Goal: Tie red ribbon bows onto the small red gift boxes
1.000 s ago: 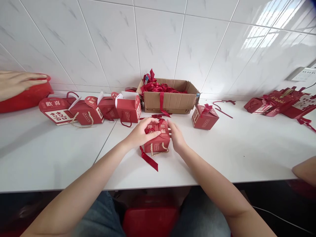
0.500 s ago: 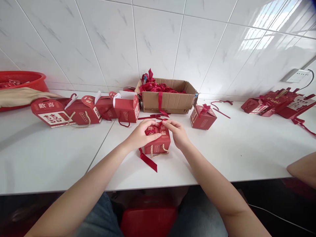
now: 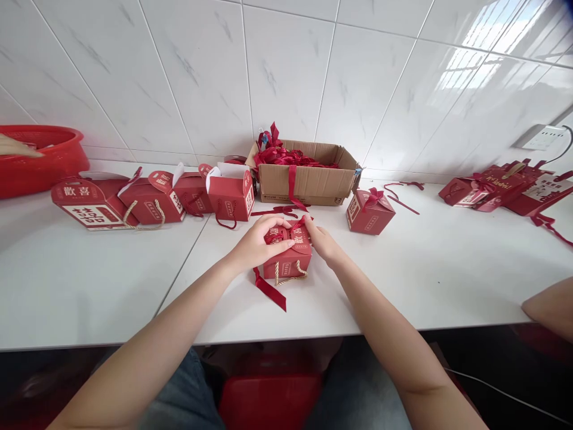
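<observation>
A red paper gift box [image 3: 286,267] with gold lettering and a twisted gold cord handle stands upright in front of me. My left hand [image 3: 262,243] grips its folded top, with the thumb on the near flap and the fingers over the far side. At the top's right rear edge, my right hand [image 3: 321,240] pinches a red ribbon [image 3: 297,224]; its fingertips are partly hidden behind the box. The ribbon's loose tail [image 3: 271,292] lies on the table to the box's left.
Several open red boxes [image 3: 154,203] line up at left beside a red basin [image 3: 45,167], where another person's hand [image 3: 18,147] reaches in. A cardboard carton [image 3: 308,179] of ribbons stands behind. To the right are a bow-tied box [image 3: 370,214], more boxes and another person's arm [image 3: 550,307].
My right hand has moved slightly right and down along the box's side, drawing the ribbon rightward. My left hand keeps its hold. The other person's hand has shifted left into the basin.
</observation>
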`<act>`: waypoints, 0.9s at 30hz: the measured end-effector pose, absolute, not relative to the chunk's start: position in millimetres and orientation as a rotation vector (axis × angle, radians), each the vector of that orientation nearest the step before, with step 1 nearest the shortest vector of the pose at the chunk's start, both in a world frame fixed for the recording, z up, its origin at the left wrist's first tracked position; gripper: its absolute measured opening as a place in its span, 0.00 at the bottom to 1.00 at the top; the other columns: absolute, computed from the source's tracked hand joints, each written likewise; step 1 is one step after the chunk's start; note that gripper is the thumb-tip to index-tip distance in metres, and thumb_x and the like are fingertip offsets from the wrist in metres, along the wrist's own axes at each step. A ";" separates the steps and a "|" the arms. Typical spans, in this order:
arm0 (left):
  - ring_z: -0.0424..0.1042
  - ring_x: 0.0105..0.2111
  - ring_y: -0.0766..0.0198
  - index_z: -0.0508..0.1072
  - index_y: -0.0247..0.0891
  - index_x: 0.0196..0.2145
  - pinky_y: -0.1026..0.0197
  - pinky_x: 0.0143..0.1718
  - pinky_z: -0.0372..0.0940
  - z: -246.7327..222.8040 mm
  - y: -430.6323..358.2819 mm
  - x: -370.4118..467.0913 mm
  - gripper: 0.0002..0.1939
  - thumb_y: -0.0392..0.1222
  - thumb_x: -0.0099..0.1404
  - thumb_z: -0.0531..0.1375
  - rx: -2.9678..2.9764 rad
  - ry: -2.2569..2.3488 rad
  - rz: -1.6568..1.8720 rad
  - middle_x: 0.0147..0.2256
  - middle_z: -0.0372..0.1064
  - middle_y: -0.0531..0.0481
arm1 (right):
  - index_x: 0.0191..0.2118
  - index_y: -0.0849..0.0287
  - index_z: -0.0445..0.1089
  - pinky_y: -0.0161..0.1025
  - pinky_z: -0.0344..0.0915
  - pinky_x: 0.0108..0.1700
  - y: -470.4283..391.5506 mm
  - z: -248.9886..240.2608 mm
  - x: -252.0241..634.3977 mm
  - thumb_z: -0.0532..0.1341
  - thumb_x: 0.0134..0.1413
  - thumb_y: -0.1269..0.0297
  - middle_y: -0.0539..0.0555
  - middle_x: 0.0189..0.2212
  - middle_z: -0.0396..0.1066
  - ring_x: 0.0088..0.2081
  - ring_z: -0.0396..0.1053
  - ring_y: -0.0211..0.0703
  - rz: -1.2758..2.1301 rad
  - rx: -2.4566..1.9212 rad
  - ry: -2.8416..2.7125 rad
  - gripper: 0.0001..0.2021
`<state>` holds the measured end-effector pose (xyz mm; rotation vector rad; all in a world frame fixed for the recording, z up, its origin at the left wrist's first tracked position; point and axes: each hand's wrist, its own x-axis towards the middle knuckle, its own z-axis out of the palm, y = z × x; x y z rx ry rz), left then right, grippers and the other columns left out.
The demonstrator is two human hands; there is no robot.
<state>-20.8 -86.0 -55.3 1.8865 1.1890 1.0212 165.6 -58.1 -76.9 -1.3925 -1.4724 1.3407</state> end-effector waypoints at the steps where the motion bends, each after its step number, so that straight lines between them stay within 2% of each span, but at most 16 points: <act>1: 0.63 0.57 0.51 0.74 0.46 0.43 0.50 0.61 0.55 -54.8 -85.1 -21.5 0.17 0.49 0.56 0.66 1.862 1.169 1.051 0.54 0.65 0.47 | 0.27 0.57 0.70 0.42 0.62 0.43 -57.6 -76.9 164.9 0.53 0.50 0.32 0.56 0.34 0.75 0.38 0.69 0.48 1.375 -1.335 -1.430 0.29; 3: 0.63 0.57 0.53 0.73 0.46 0.46 0.54 0.60 0.56 -51.5 -83.4 -27.0 0.18 0.52 0.59 0.64 1.743 1.140 1.186 0.53 0.66 0.47 | 0.36 0.55 0.73 0.41 0.63 0.45 -55.9 -76.6 164.6 0.56 0.50 0.36 0.54 0.42 0.75 0.44 0.70 0.46 1.418 -1.188 -1.329 0.26; 5: 0.66 0.51 0.56 0.74 0.44 0.43 0.58 0.55 0.59 -45.0 -84.3 -39.1 0.17 0.55 0.62 0.61 1.563 1.158 1.405 0.48 0.70 0.47 | 0.44 0.51 0.72 0.40 0.63 0.46 -53.0 -76.3 166.3 0.59 0.49 0.39 0.52 0.48 0.73 0.48 0.70 0.46 1.458 -1.090 -1.245 0.24; 6: 0.68 0.45 0.58 0.75 0.41 0.38 0.60 0.50 0.62 -41.0 -87.1 -47.2 0.16 0.56 0.62 0.60 1.478 1.193 1.521 0.41 0.71 0.47 | 0.46 0.50 0.72 0.40 0.63 0.46 -51.5 -76.0 167.8 0.60 0.49 0.40 0.51 0.49 0.73 0.49 0.70 0.46 1.481 -1.056 -1.208 0.24; 8: 0.66 0.32 0.62 0.71 0.39 0.25 0.63 0.39 0.63 -33.1 -98.7 -64.5 0.16 0.54 0.60 0.61 1.410 1.285 1.615 0.28 0.67 0.50 | 0.46 0.50 0.72 0.40 0.63 0.44 -49.0 -75.2 171.2 0.60 0.48 0.41 0.52 0.50 0.72 0.50 0.70 0.47 1.507 -0.995 -1.141 0.24; 10: 0.63 0.26 0.64 0.70 0.38 0.19 0.63 0.31 0.60 -28.1 -117.7 -78.6 0.19 0.54 0.58 0.62 1.464 1.344 1.378 0.22 0.64 0.50 | 0.44 0.52 0.72 0.39 0.63 0.41 -47.9 -73.7 174.1 0.61 0.47 0.42 0.53 0.50 0.72 0.51 0.69 0.49 1.485 -0.954 -1.086 0.23; 13: 0.62 0.22 0.64 0.77 0.37 0.22 0.63 0.27 0.59 -31.2 -151.3 -85.0 0.23 0.59 0.61 0.57 1.602 1.380 0.748 0.17 0.62 0.51 | 0.40 0.52 0.73 0.38 0.61 0.37 -48.3 -70.9 176.3 0.62 0.46 0.43 0.53 0.47 0.74 0.50 0.69 0.49 1.445 -0.922 -0.986 0.20; 15: 0.63 0.22 0.65 0.80 0.39 0.32 0.64 0.27 0.60 -39.9 -170.0 -79.3 0.23 0.59 0.64 0.54 1.686 1.362 0.436 0.18 0.62 0.53 | 0.37 0.52 0.74 0.36 0.59 0.35 -48.7 -69.5 176.5 0.62 0.47 0.46 0.51 0.42 0.75 0.45 0.70 0.45 1.448 -0.906 -0.872 0.17; 18: 0.63 0.23 0.66 0.79 0.42 0.44 0.65 0.27 0.59 -56.2 -184.9 -64.4 0.18 0.53 0.65 0.55 1.937 1.390 0.407 0.24 0.68 0.53 | 0.34 0.53 0.75 0.34 0.58 0.35 -47.3 -69.0 176.6 0.62 0.49 0.50 0.48 0.36 0.75 0.37 0.69 0.38 1.477 -0.891 -0.699 0.13; 21: 0.67 0.27 0.65 0.72 0.47 0.55 0.64 0.32 0.62 -69.9 -184.9 -52.7 0.20 0.46 0.65 0.55 2.168 1.420 0.322 0.30 0.73 0.53 | 0.32 0.53 0.76 0.33 0.58 0.33 -42.3 -71.0 178.3 0.61 0.51 0.53 0.47 0.31 0.74 0.31 0.67 0.34 1.470 -0.877 -0.593 0.11; 24: 0.72 0.39 0.60 0.76 0.47 0.50 0.62 0.40 0.64 -78.9 -178.5 -49.2 0.17 0.46 0.67 0.54 2.251 1.371 0.294 0.40 0.74 0.50 | 0.32 0.53 0.76 0.32 0.58 0.31 -35.6 -74.8 182.1 0.63 0.50 0.54 0.46 0.30 0.74 0.28 0.66 0.32 1.419 -0.854 -0.529 0.10; 27: 0.71 0.39 0.61 0.79 0.46 0.39 0.61 0.42 0.64 -81.5 -172.9 -55.8 0.14 0.48 0.67 0.54 2.238 1.338 0.326 0.42 0.70 0.49 | 0.33 0.54 0.76 0.31 0.58 0.28 -30.4 -77.0 187.7 0.66 0.46 0.55 0.47 0.31 0.74 0.27 0.66 0.31 1.362 -0.836 -0.501 0.10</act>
